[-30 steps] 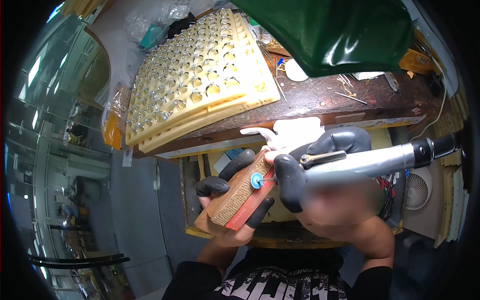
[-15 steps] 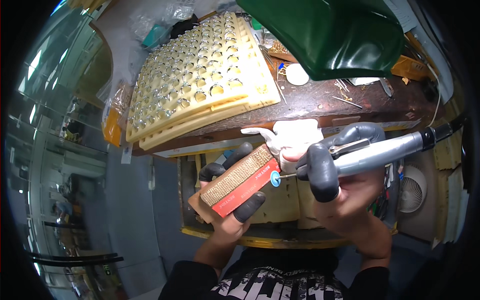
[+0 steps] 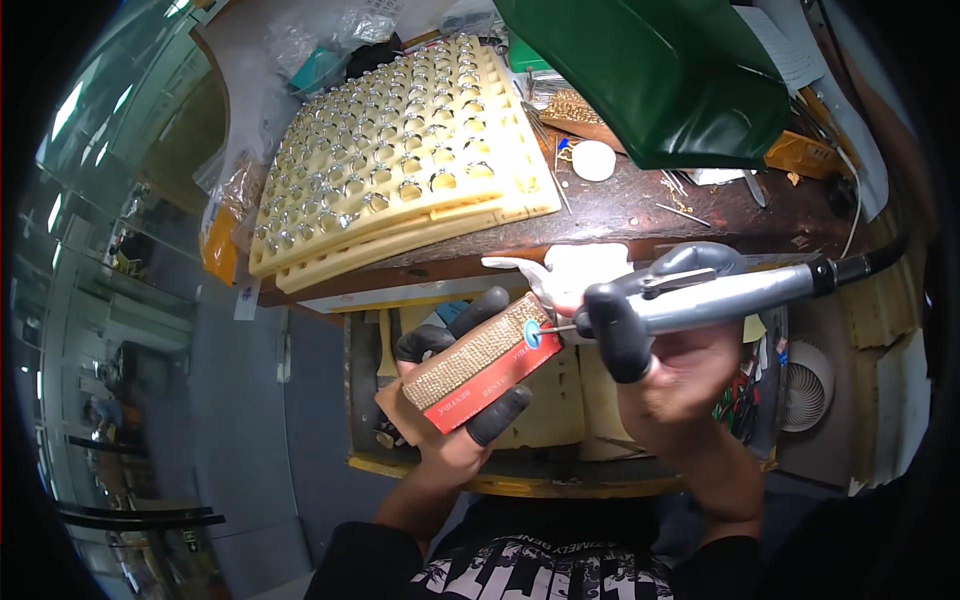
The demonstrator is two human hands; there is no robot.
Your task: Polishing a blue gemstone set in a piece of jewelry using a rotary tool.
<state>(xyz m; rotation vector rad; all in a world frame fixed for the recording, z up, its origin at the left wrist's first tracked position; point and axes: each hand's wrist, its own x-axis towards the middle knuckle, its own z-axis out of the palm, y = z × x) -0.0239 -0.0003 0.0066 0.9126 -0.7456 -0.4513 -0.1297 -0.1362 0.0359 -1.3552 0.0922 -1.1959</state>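
My left hand (image 3: 462,372), with black finger cots on its fingertips, is closed round a brown block (image 3: 465,365) with a grainy textured face and a red printed side. A silver rotary handpiece (image 3: 735,300) lies in the closed grip of my right hand (image 3: 670,335), which also wears black finger cots. From its thin shank a small blue disc (image 3: 532,334) sticks out at the block's far right end, overlapping the textured face and the red side. Whether disc and block touch, I cannot tell. Behind the right fingers is a white wrapped piece (image 3: 588,262) at the bench edge.
Cream trays (image 3: 400,175) with rows of rings stand on the dark wooden bench (image 3: 640,215) at the left. A green hood (image 3: 650,85) overhangs the back. A white round pad (image 3: 593,160) and thin metal tools lie nearby. Below is an open drawer (image 3: 560,488); a white fan (image 3: 805,385) stands right.
My right hand has shifted left with the handpiece. The blue disc has moved from the block's red side up and left onto the edge of its textured face. The left hand keeps its hold.
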